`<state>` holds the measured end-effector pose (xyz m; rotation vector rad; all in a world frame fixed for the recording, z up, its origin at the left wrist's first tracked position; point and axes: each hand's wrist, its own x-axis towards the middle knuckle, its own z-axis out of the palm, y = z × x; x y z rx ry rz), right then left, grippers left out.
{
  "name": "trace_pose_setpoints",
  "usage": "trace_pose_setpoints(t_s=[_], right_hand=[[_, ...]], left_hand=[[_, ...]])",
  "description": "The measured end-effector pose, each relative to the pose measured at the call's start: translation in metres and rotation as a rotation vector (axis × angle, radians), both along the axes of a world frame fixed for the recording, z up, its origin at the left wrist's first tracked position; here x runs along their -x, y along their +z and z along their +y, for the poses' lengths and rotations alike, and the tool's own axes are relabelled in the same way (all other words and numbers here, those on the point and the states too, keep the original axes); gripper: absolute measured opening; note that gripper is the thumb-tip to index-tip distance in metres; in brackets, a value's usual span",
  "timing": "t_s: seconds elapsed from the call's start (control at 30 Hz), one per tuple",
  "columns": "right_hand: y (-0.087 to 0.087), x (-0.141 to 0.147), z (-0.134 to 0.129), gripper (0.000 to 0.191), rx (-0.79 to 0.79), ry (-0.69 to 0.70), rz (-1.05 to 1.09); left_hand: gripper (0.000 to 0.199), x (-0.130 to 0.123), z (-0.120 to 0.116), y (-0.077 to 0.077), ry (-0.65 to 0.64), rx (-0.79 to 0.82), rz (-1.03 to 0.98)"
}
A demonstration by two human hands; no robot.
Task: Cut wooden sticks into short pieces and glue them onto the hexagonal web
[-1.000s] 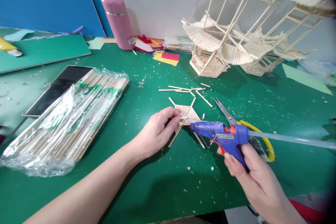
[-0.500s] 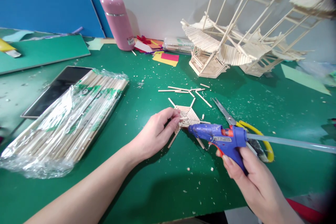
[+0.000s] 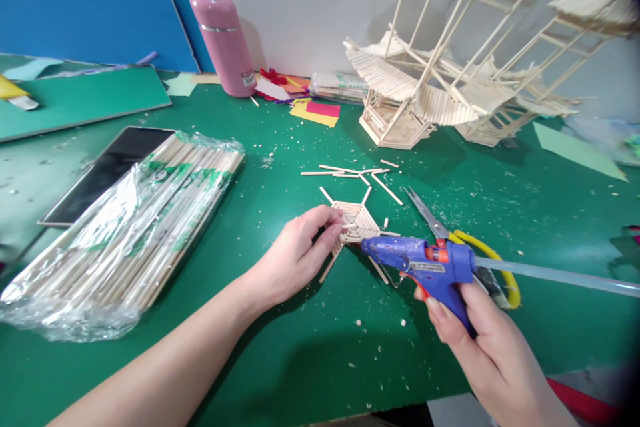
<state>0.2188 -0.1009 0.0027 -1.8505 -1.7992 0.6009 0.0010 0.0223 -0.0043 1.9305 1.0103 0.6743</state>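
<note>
A web-like hexagonal frame of thin wooden sticks (image 3: pixel 369 221) lies on the green table, its spokes poking outward. My left hand (image 3: pixel 300 250) is at its left side, thumb and forefinger pinching a short wooden stick (image 3: pixel 349 225) over the frame. In my right hand (image 3: pixel 485 340) is a blue hot glue gun (image 3: pixel 415 260), fingers wrapped round its handle near the orange trigger. Its nozzle points left, at the frame's lower edge; whether it touches is hard to see. A long clear glue stick (image 3: pixel 555 275) juts out of its back.
Yellow-handled scissors (image 3: pixel 427 213) lie behind the glue gun. Loose sticks (image 3: pixel 345 171) lie beyond the frame. A plastic-wrapped stick bundle (image 3: pixel 150 227) partly covers a dark tablet (image 3: pixel 110 173) at left. At the back stand a pink flask (image 3: pixel 225 47) and stick-built pavilion models (image 3: pixel 400 127).
The glue gun has shifted very slightly to the right with my right hand. My left hand keeps its place and its pinch on the stick.
</note>
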Motion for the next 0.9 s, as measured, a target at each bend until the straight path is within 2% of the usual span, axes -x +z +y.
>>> trace_pose_setpoints(t_s=[0.5, 0.77, 0.9], right_hand=[[0.0029, 0.0092, 0.0016, 0.04, 0.037, -0.083, 0.135], [0.0022, 0.0076, 0.0026, 0.038, 0.039, -0.054, 0.125], [0.0034, 0.0098, 0.0022, 0.041, 0.042, -0.084, 0.125]], left_hand=[[0.02, 0.0003, -0.0001, 0.0001, -0.007, -0.006, 0.005], [0.02, -0.0001, 0.0003, 0.0007, -0.004, 0.001, 0.005], [0.02, -0.0002, 0.0002, 0.0008, -0.003, 0.001, 0.008]])
